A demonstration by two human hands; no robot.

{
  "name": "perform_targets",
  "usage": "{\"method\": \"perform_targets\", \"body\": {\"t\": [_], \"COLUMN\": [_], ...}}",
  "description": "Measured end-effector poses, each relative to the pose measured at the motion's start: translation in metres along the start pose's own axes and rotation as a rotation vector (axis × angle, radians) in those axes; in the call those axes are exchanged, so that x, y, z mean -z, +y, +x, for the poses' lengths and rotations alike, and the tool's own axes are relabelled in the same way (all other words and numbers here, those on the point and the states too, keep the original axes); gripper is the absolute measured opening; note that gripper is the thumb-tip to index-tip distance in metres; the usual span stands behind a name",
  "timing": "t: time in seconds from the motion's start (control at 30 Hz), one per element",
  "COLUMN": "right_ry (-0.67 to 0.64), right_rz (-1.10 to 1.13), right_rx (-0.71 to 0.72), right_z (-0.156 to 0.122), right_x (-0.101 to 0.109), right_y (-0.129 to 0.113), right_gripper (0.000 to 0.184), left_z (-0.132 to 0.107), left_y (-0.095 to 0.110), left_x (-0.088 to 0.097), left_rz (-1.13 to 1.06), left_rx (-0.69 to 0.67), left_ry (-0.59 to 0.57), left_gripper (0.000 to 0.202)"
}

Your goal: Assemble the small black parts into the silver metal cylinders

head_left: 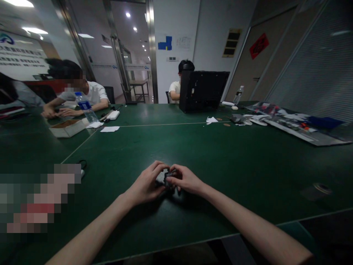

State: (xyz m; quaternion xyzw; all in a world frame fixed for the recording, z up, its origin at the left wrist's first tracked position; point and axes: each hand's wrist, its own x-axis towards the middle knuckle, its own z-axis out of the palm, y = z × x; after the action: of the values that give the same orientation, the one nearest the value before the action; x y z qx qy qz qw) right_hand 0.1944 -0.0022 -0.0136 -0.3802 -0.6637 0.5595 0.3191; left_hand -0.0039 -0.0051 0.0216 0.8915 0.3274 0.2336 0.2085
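Note:
A small dark grey object with a roughly cylindrical shape is held between my two hands, just above or on the green table. My left hand curves around its left side, with thumb and fingertips against it. From the other side my right hand grips it between thumb and fingers. Fingers cover much of the object, so its exact kind does not show. A dark shadow lies under both hands.
A white box and a water bottle stand at the far left near a seated person. Across the table, another person sits behind a black monitor. Paper scraps and a parts-covered board lie towards the right. A dark roll sits nearer.

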Motion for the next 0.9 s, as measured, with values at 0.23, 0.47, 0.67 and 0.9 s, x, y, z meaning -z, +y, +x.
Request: {"method": "perform_targets", "body": {"t": [0.23, 0.47, 0.67, 0.9], "right_ry": [-0.078, -0.075, -0.046, -0.006], "right_rz": [0.195, 0.202, 0.2, 0.051], "right_rx": [-0.013, -0.028, -0.043, -0.026], "right_z": [-0.0007, 0.0002, 0.0025, 0.0003], "right_x": [0.0029, 0.0029, 0.0001, -0.0004], "right_y": [-0.0037, -0.0027, 0.003, -0.0031], "right_gripper": [0.051, 0.042, 0.046, 0.049], "left_z": [0.0004, 0.0, -0.0009, 0.0001], "left_y": [0.0, 0.0007, 0.0017, -0.0001], "left_x": [0.0024, 0.0016, -0.0006, 0.0], "left_rz": [0.005, 0.039, 0.052, 0.112], "left_rx": [-0.027, -0.03, -0.019, 0.006], "left_ry": [0.046, 0.049, 0.039, 0.04], "left_gripper": [0.047, 0.047, 0.049, 0.045]}}
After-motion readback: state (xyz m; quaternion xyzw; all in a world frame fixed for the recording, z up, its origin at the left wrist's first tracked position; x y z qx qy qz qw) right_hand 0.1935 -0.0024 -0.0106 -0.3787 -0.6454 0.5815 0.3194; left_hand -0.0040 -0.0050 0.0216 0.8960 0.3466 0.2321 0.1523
